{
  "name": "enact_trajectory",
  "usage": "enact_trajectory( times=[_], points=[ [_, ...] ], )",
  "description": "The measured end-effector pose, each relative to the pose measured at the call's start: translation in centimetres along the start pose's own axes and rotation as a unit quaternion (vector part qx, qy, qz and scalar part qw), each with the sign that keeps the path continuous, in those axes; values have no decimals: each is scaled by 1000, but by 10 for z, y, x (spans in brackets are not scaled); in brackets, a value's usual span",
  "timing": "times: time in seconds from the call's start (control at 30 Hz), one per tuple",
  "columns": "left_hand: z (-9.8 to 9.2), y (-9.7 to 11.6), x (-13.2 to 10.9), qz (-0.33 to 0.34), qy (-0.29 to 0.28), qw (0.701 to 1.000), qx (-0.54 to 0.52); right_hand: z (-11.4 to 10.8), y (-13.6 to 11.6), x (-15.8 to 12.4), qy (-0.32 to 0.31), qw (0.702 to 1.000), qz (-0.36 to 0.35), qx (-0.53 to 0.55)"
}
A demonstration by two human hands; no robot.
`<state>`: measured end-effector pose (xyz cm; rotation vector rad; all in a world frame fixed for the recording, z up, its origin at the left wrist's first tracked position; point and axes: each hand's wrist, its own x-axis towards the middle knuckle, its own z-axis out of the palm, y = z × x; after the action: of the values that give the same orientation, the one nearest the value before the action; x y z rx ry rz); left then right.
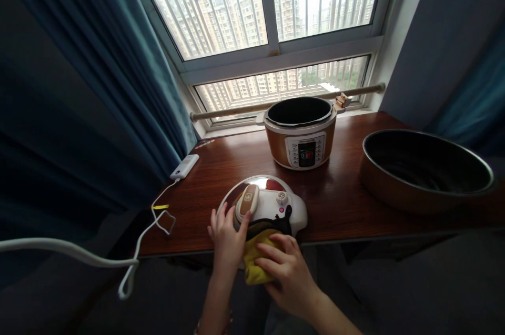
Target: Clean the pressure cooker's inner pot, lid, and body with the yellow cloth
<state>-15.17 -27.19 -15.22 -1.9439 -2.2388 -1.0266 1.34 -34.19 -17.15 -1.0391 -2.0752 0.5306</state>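
A pressure-cooker lid (272, 199), shiny metal with a white and tan handle, lies at the near edge of the wooden table (339, 198). My left hand (226, 237) rests on the lid's left side with its fingers spread over the rim. My right hand (286, 272) presses a yellow cloth (252, 261) against the lid's near edge, fingers laid flat on it. The cooker body (300, 132), orange with a control panel, stands lidless further back near the window.
A large dark metal bowl (426, 169) sits at the table's right. A white power bank (184, 166) with a white cable (71, 251) lies at the left edge. Blue curtains hang on the left and right. A wooden rod (236, 110) runs along the window sill.
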Motion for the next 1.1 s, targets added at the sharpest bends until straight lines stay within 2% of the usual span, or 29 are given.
enact_trajectory(
  times=[0.1,0.27,0.4,0.5,0.57,0.6,0.63,0.7,0.77,0.8,0.87,0.93,1.0,1.1],
  points=[
    [2,4,5,-9,-16,999,35,-7,12,-8,26,1000,12,-8],
    [4,9,6,-15,-35,998,50,-20,40,-14,169,976,140,-1],
    [5,12,6,-17,-27,998,54,-28,63,-8,241,938,241,64],
    [5,14,8,-21,-28,996,81,-41,67,4,320,877,328,145],
    [5,15,8,-17,-32,994,101,-53,61,19,377,846,334,174],
    [4,15,8,-15,-34,993,108,-58,56,28,393,848,311,171],
    [4,15,8,-15,-36,993,114,-61,51,38,394,864,272,155],
    [3,15,7,-17,-41,992,122,-62,40,62,344,919,174,86],
    [2,16,6,-17,-43,991,126,-54,33,86,246,965,89,-19],
    [2,17,6,-16,-43,991,127,-47,32,97,184,978,61,-73],
    [1,18,5,-15,-43,991,129,-32,32,111,70,985,24,-156],
    [1,19,5,-14,-43,990,133,-23,34,114,-3,983,-15,-184],
    [2,18,5,-13,-43,989,139,-22,37,108,-31,985,-59,-160],
    [3,18,5,-13,-38,989,144,-35,40,83,-58,989,-124,-63]
  ],
)
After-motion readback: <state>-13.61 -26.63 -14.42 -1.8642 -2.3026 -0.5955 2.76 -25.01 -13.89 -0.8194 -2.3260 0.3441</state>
